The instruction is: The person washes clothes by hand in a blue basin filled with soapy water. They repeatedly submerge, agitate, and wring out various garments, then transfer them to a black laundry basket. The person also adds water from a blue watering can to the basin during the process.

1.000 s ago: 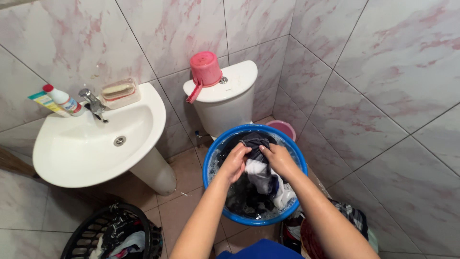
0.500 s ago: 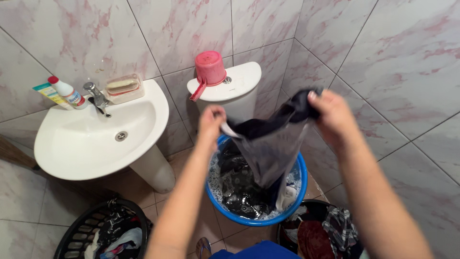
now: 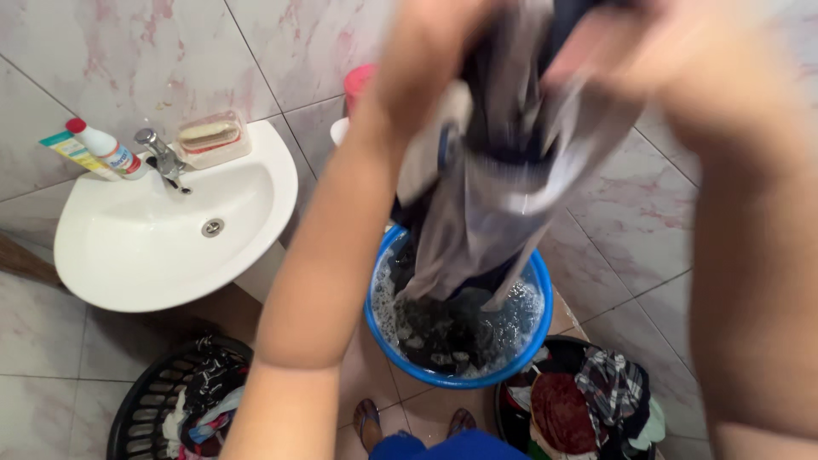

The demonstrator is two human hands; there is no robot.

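Note:
Both my hands are raised close to the camera and grip a wet dark grey garment point(image 3: 503, 179) that hangs down over a blue basin point(image 3: 541, 328). My left hand point(image 3: 426, 60) holds the garment's upper left part. My right hand point(image 3: 648, 51) holds its upper right part, blurred by motion. The basin stands on the floor and holds foamy water and dark clothes point(image 3: 443, 332). The garment's lower end hangs just above or touches the water; I cannot tell which.
A white sink point(image 3: 162, 238) with a tap, a soap dish point(image 3: 211, 136) and a bottle point(image 3: 102, 149) is on the left wall. A black basket of clothes point(image 3: 162, 400) lies at bottom left, another basket of clothes point(image 3: 596, 400) at bottom right. A pink scoop point(image 3: 358, 81) peeks behind my arm.
My hands went from inside the basin to lifting the garment up, and now hold it much higher and closer to the camera, hiding the toilet tank behind it.

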